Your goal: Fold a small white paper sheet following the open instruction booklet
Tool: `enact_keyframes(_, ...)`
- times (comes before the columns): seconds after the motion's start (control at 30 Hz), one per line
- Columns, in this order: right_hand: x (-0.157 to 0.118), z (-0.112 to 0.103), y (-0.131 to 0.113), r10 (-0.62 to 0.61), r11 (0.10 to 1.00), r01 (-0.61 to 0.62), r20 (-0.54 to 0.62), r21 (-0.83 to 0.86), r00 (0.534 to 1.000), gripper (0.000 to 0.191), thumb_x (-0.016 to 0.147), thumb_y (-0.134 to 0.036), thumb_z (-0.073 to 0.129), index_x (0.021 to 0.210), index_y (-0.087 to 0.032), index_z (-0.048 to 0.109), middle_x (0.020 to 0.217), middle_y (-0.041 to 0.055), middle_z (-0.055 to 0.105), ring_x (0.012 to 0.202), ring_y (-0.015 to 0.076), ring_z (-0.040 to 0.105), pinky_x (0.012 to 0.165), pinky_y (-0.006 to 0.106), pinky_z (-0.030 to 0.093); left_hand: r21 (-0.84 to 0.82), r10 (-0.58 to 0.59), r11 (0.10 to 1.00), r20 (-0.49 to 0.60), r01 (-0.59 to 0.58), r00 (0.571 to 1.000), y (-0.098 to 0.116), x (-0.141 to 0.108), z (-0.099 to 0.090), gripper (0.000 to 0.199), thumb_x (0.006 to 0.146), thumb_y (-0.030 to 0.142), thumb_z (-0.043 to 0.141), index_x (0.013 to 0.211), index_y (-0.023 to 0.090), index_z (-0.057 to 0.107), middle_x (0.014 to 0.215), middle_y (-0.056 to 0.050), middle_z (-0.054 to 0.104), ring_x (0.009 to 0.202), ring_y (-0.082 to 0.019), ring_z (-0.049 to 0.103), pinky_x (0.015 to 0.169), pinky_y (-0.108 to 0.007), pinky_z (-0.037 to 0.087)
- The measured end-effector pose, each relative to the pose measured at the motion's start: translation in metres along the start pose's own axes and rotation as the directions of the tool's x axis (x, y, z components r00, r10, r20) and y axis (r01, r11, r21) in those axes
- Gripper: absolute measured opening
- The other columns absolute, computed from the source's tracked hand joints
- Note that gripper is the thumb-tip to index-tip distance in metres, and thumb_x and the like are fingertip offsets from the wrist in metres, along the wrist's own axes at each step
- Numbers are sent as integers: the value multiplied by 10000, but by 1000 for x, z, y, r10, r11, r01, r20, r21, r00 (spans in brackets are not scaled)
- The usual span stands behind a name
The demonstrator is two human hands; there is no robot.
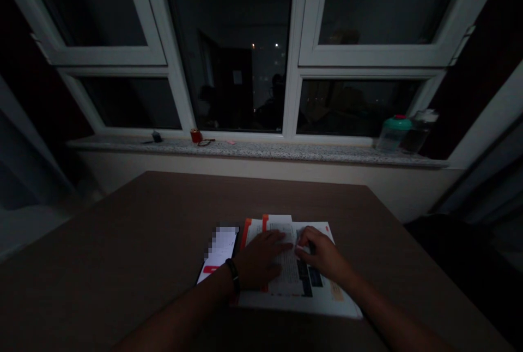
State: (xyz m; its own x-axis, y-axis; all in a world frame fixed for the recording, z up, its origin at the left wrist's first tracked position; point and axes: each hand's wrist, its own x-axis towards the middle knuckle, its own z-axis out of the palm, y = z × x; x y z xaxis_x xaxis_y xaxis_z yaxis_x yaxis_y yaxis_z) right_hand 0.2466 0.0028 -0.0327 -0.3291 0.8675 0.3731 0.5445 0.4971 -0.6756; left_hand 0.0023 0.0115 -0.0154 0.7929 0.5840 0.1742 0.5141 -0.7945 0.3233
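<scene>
On the brown table (163, 221) before the dark, white-framed window (229, 30), a sheet (285, 281) is lying on a book (341, 308), its long axis pointing windowward, the left hand (258, 258) resting on it with fingers spread, the right hand (321, 251) pinching something indistinct (298, 248).

Green-lidded bottle (392, 137), red jar (196, 136), speckled sill (265, 149)

Exposure is dim overall. Immediately left of the printed papers (292, 282), the phone screen (223, 256) glows white, its upper left area covered by mosaic blocks. Text on the papers is too soft to read. Beyond the papers, the window glass (241, 14) is near black, with faint reflections and pinpoint lights (277, 45). Far right of the papers, deep shadow hides detail. Wide-angle stretch slants the outer window frames (153, 8).
</scene>
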Motion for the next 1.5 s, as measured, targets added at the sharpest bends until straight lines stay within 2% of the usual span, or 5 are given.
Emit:
enact_keyframes(0.4, -6, -6, -14, -222, 974, 197, 274, 115, 936, 206, 744, -124, 732, 763, -220, 551, 894, 3, 589, 868, 178, 564, 746, 283, 429, 31, 25, 999, -28, -24, 999, 5, 1, -2, 509, 907, 341, 644, 1379, 251, 476, 1472, -99, 433, 1373, -312, 367, 1129, -498, 315)
enact_keyframes(0.67, -3, 4, -2, -31, 999, 29, 43, 43, 999, 229, 775, -84, 660, 741, -218, 478, 835, -3, 554, 814, 177, 547, 719, 292, 413, 119, -12, 993, 4, 12, 1000, -7, 1, 5, 492, 950, 327, 582, 1421, 293, 446, 1539, -71, 365, 1404, -319, 334, 1132, -539, 287)
enact_keyframes(1.0, -10, -3, -19, -232, 966, 186, 292, 178, 928, 227, 698, -116, 766, 726, -212, 562, 802, -16, 581, 818, 168, 565, 729, 272, 435, 144, -48, 989, 44, 41, 998, -5, 1, 1, 537, 954, 338, 572, 1458, 324, 387, 1563, -67, 324, 1425, -338, 289, 1124, -620, 235)
enact_keyframes(1.3, -3, -3, -5, -118, 993, 118, 6, 17, 993, 125, 848, -143, 635, 791, -220, 555, 864, 17, 587, 868, 193, 568, 763, 313, 436, 72, -4, 997, -37, 6, 999, 0, -1, 3, 499, 941, 327, 594, 1413, 258, 449, 1521, -82, 390, 1401, -301, 333, 1151, -518, 268)
enact_keyframes(1.5, -2, -5, -4, -80, 997, 79, -17, -9, 997, 102, 867, -169, 627, 812, -226, 563, 893, 25, 605, 888, 201, 583, 789, 327, 444, -116, -5, 993, -128, -10, 992, 8, 1, 0, 429, 934, 231, 556, 1357, 241, 483, 1430, -80, 479, 1336, -248, 415, 1109, -429, 362)
